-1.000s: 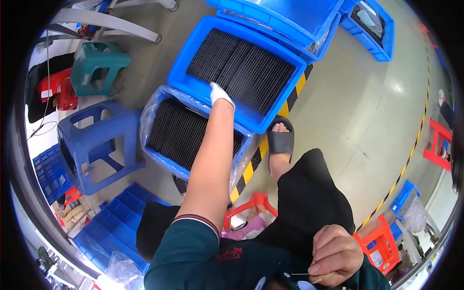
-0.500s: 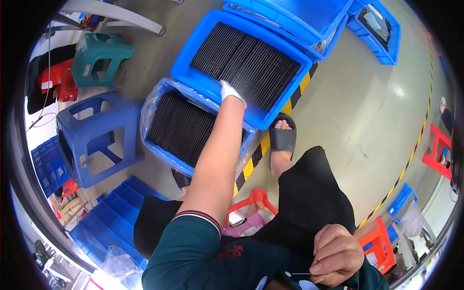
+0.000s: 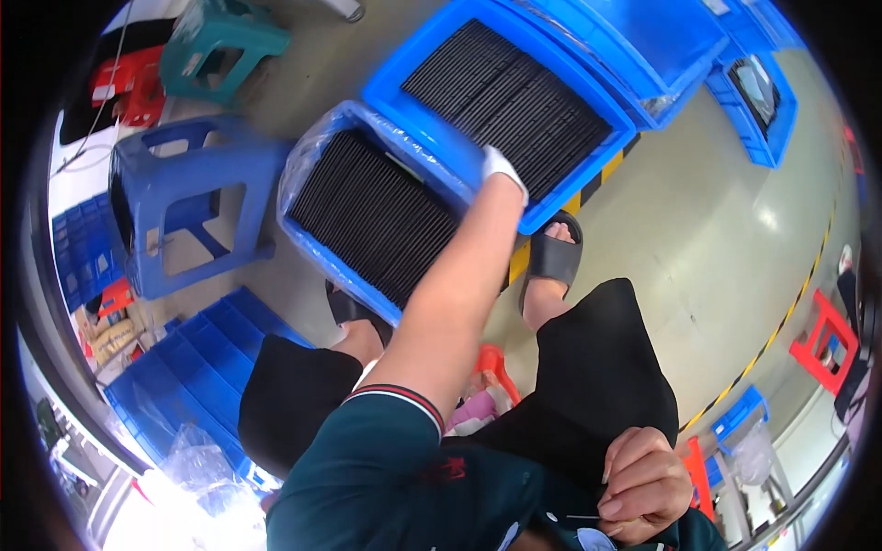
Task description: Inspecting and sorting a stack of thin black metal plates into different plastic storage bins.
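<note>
My left hand [image 3: 504,174], in a white glove, reaches forward over the near side of a blue crate [image 3: 404,92] with rows of thin black strips [image 3: 514,101]. Its fingers are small and blurred against the strips, so I cannot make out a grip. Under the left forearm stands a second blue crate lined with clear plastic [image 3: 292,179], also packed with thin black strips [image 3: 367,216]. My bare right hand [image 3: 648,485] is closed close to my body at the lower right. From its thumb and fingers a thin needle-like rod [image 3: 582,516] sticks out to the left.
Stacked blue crates [image 3: 634,55] stand at the back, with another blue crate [image 3: 781,138] further right. A blue stool [image 3: 197,202] and a green stool [image 3: 220,50] are on the left. An empty-looking blue crate [image 3: 207,367] lies below them. Black-and-yellow tape [image 3: 602,179] marks the floor.
The view has shifted, so the crates sit further right in it. My left hand has moved a little right along the far crate's near side. The right hand stays closed at my body.
</note>
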The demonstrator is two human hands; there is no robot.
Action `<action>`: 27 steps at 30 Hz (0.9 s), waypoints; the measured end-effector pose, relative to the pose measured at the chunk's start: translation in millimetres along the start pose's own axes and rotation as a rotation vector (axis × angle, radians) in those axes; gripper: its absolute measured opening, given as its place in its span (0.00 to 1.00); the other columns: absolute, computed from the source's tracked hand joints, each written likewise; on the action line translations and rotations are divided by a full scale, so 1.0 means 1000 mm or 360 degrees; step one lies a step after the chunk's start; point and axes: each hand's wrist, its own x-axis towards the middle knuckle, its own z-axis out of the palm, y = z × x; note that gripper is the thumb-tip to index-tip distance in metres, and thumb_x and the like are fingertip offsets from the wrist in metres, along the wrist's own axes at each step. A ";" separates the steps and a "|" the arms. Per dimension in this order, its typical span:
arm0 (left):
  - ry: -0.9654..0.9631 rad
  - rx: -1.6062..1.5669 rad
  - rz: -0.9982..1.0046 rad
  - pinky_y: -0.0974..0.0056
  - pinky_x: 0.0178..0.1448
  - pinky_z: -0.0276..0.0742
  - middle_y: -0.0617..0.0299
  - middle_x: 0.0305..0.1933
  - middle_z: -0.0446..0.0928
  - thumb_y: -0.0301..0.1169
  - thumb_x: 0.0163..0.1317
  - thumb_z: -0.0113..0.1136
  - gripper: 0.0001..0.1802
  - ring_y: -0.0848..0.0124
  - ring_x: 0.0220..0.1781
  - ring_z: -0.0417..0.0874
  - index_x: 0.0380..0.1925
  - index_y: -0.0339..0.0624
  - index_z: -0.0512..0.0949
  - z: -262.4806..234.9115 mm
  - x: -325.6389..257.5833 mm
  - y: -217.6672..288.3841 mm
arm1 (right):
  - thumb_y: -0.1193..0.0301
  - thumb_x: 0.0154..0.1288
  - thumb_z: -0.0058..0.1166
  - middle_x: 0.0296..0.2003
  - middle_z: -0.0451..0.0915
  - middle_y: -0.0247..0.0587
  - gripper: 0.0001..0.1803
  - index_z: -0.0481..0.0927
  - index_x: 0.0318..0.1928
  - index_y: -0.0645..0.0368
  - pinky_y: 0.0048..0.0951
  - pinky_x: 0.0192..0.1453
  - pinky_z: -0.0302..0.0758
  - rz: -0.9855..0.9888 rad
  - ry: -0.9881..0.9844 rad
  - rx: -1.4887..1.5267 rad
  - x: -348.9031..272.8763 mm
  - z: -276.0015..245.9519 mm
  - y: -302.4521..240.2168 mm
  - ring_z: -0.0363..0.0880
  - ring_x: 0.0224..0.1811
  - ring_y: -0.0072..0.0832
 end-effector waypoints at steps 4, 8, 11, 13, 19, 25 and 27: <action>-0.0100 -0.0912 -0.0245 0.49 0.76 0.47 0.67 0.76 0.52 0.56 0.68 0.31 0.36 0.61 0.77 0.50 0.71 0.51 0.55 0.001 -0.007 0.012 | 0.72 0.57 0.62 0.30 0.75 0.44 0.09 0.77 0.35 0.64 0.30 0.31 0.69 0.0084 -0.0040 0.0006 -0.004 0.001 -0.003 0.70 0.30 0.32; -0.0235 -0.2503 -0.0694 0.50 0.75 0.49 0.61 0.75 0.54 0.61 0.65 0.35 0.41 0.57 0.75 0.54 0.71 0.49 0.55 -0.004 -0.009 0.026 | 0.71 0.58 0.61 0.29 0.74 0.44 0.10 0.76 0.33 0.64 0.31 0.31 0.70 0.0083 -0.0017 -0.0032 -0.009 0.005 -0.004 0.69 0.30 0.32; -0.0281 -0.3689 -0.0997 0.51 0.75 0.51 0.57 0.74 0.56 0.66 0.63 0.37 0.45 0.55 0.74 0.56 0.71 0.47 0.54 -0.003 -0.013 0.020 | 0.71 0.58 0.61 0.29 0.74 0.44 0.10 0.75 0.33 0.64 0.31 0.31 0.70 0.0073 -0.0044 0.0011 -0.004 0.012 -0.003 0.69 0.29 0.32; -0.0289 -0.4489 -0.1145 0.52 0.75 0.52 0.54 0.74 0.57 0.68 0.61 0.39 0.48 0.53 0.72 0.58 0.71 0.46 0.54 -0.001 -0.021 0.026 | 0.72 0.58 0.60 0.29 0.74 0.44 0.09 0.75 0.33 0.64 0.31 0.31 0.70 0.0074 -0.0073 0.0049 0.000 0.016 -0.002 0.69 0.30 0.32; 0.0665 -0.4477 -0.0428 0.66 0.23 0.61 0.69 0.21 0.66 0.41 0.66 0.57 0.11 0.74 0.19 0.66 0.34 0.46 0.75 0.049 -0.048 0.032 | 0.74 0.56 0.59 0.30 0.75 0.45 0.09 0.76 0.36 0.66 0.31 0.32 0.69 -0.0031 -0.0221 0.0183 0.006 0.029 0.008 0.69 0.30 0.33; 0.1666 -0.1856 -0.1306 0.56 0.57 0.75 0.51 0.45 0.81 0.38 0.51 0.63 0.20 0.55 0.49 0.80 0.44 0.42 0.80 0.120 -0.135 -0.039 | 0.68 0.56 0.68 0.27 0.76 0.33 0.09 0.80 0.31 0.55 0.23 0.32 0.68 0.0266 -0.0007 -0.0120 -0.004 0.043 -0.009 0.71 0.29 0.25; 0.1192 -0.1438 -0.1606 0.54 0.58 0.74 0.51 0.49 0.78 0.37 0.49 0.64 0.26 0.54 0.53 0.77 0.50 0.42 0.77 0.154 -0.166 -0.080 | 0.68 0.56 0.68 0.27 0.76 0.33 0.09 0.80 0.31 0.55 0.23 0.32 0.69 0.0253 -0.0023 -0.0033 -0.005 0.047 -0.001 0.71 0.29 0.25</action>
